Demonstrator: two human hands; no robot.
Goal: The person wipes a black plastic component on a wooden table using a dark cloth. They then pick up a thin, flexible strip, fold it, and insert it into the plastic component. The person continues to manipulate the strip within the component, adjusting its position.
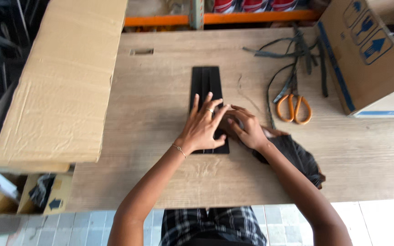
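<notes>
Black pleated fabric strip [206, 86] lies lengthwise at the middle of my wooden table [160, 114]. Beside it, my left hand [202, 127] presses flat on its near end, fingers spread, while my right hand [247, 130] pinches the strip's edge. Orange-handled scissors [293, 108] lie to the right.

A flat ribbed panel [208, 98] lies lengthwise at the centre of the table [160, 91]. The left hand [202, 127] rests on the panel's near end; the right hand [247, 130] touches it from the right. A folded cloth [297, 157] lies under the right forearm. Scissors [293, 108] lie right of the panel, with cut strips [297, 50] behind them. One cardboard box [370, 54] stands at the far right, and another box [64, 77] at the left edge.
</notes>
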